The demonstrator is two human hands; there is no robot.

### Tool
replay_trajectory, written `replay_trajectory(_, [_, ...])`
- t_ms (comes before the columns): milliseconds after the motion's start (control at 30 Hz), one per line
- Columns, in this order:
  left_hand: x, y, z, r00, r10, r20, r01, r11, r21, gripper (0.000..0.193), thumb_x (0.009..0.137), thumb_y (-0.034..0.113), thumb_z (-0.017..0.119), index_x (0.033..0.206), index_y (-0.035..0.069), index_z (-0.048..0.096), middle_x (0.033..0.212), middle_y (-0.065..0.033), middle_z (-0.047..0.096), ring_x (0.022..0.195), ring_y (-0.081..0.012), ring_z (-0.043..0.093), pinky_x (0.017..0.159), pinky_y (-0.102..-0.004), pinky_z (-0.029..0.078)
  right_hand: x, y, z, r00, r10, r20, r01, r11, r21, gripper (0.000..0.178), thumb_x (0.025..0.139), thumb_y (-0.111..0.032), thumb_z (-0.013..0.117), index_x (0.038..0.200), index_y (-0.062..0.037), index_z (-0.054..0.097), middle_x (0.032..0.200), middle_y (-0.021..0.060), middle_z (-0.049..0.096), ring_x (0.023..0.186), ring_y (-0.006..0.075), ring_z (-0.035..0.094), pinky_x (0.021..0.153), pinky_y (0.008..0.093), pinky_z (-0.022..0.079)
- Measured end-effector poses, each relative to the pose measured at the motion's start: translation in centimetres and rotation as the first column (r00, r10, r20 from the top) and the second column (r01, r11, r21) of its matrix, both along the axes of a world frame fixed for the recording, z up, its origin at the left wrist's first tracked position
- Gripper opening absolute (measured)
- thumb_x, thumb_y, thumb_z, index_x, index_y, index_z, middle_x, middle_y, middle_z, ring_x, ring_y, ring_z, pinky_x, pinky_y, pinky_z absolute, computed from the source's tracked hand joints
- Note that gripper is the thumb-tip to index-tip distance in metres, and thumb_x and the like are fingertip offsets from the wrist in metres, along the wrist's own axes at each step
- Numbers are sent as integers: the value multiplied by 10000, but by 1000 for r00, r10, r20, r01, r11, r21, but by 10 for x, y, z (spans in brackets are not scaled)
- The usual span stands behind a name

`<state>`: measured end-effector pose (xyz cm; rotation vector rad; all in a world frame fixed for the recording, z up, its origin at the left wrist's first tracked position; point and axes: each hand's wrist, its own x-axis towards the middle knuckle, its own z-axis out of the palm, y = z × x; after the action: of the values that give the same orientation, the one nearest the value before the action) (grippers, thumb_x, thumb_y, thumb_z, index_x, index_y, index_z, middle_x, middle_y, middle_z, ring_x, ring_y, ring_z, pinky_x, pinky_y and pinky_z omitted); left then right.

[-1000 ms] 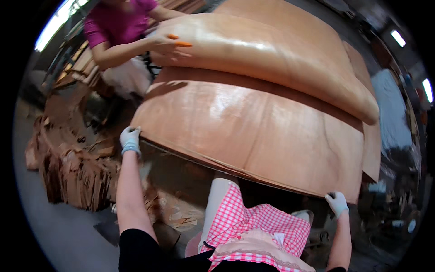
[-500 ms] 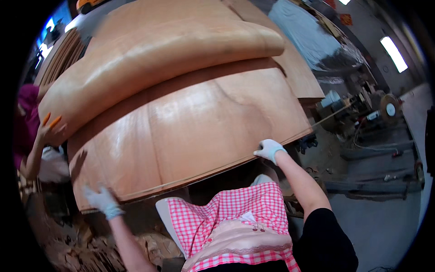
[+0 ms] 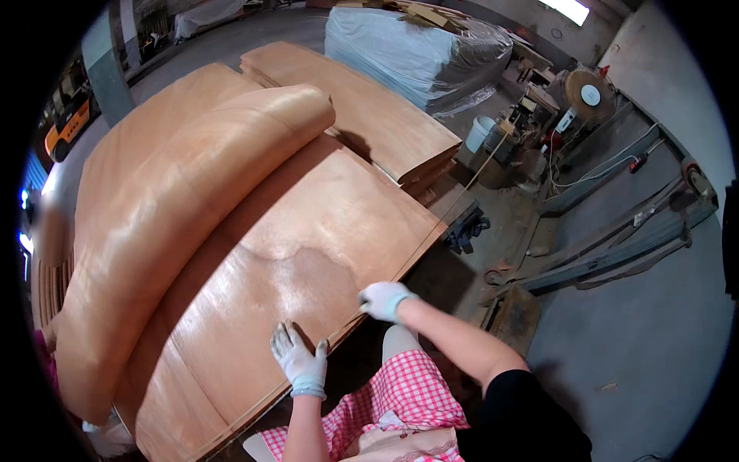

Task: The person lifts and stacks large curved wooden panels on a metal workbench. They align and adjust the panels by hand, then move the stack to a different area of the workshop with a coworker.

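A broad sheet of thin reddish-brown wood veneer (image 3: 308, 254) covers the stack in front of me, glossy with a darker stain in its middle. Behind it, another sheet (image 3: 192, 177) is folded over into a large roll. My left hand (image 3: 298, 359), in a white glove, lies flat on the veneer near its front edge, fingers extended. My right hand (image 3: 383, 300), also gloved, is closed at that edge, where a thin tan cord (image 3: 419, 252) runs; its fingertips are partly hidden. The cord follows the edge and stretches toward the machinery at the right.
Another veneer stack (image 3: 362, 115) lies beyond, near a plastic-wrapped pile (image 3: 392, 58). At the right are a white bucket (image 3: 480, 132), a machine with a round wheel (image 3: 589, 94) and a metal frame (image 3: 608, 250). An orange vehicle (image 3: 68, 129) stands far left; a co-worker's sleeve (image 3: 45, 358) shows beside the roll.
My view has turned right. My left hand has come from the left corner to rest flat near my right hand, which stays at the edge. The co-worker is now mostly hidden behind the roll.
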<state>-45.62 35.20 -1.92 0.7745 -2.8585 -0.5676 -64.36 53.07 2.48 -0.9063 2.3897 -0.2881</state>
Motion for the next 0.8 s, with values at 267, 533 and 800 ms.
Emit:
replay_trajectory(267, [5, 5, 3, 999, -13, 43, 14, 1000, -27, 888, 762, 417, 720, 1443, -12, 344, 1514, -239, 291, 1403, -417, 233, 1175, -498, 152, -163, 153, 0, 964, -173, -202, 206, 967, 153, 272, 870, -251, 603, 1089, -113, 687, 1107, 146, 671, 1041, 325, 627, 908, 421, 489])
replay_trajectory(533, [7, 9, -1, 999, -18, 32, 20, 999, -49, 845, 755, 414, 720, 1418, 7, 388, 1509, -237, 304, 1399, -416, 249, 1173, -510, 150, -180, 177, -50, 644, -725, -245, 742, 670, -31, 327, 850, -250, 635, 1074, -14, 667, 1081, 210, 665, 1034, 375, 620, 892, 436, 492])
replay_trajectory(800, [29, 53, 11, 972, -86, -219, 166, 911, 377, 264, 843, 272, 680, 1020, 77, 673, 1015, -148, 658, 983, -335, 612, 879, -415, 490, -41, 118, -20, 761, -645, -78, 471, 630, -618, 293, 879, -184, 643, 1070, 38, 623, 1049, 227, 654, 1018, 342, 617, 895, 402, 468])
